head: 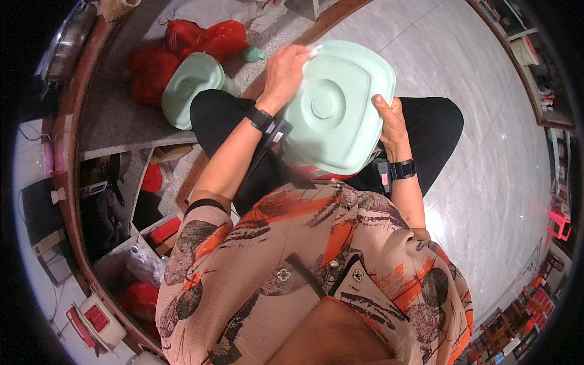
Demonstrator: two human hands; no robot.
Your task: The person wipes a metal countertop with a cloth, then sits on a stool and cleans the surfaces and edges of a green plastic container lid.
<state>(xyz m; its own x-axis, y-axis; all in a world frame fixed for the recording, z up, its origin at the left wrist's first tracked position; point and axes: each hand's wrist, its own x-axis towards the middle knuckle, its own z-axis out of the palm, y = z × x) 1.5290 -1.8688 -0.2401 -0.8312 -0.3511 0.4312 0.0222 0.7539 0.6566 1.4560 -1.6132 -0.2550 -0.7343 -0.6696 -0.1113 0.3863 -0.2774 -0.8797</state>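
Observation:
A mint-green plastic lid (365,127), roughly square with rounded corners and a round recess in its middle, is over my lap. My left hand (284,75) pinches a white wipe or cloth (315,51) against the lid's far left corner. On the right, my right hand (393,121) grips the lid's edge, thumb on top and fingers hidden beneath. What lies under the lid is mostly hidden; something red shows at its near edge. To my left, a smaller mint-green lidded container (200,75) stands tilted on a grey surface, beside my knee.
Red plastic bags (210,39) and a small green ribbed part (253,54) lie beyond the smaller container. Open shelf compartments (150,182) hold boxes and bags at left. Grey tiled floor (479,150) stretches rightward towards shelves (531,59) and a pink plastic stool (559,223).

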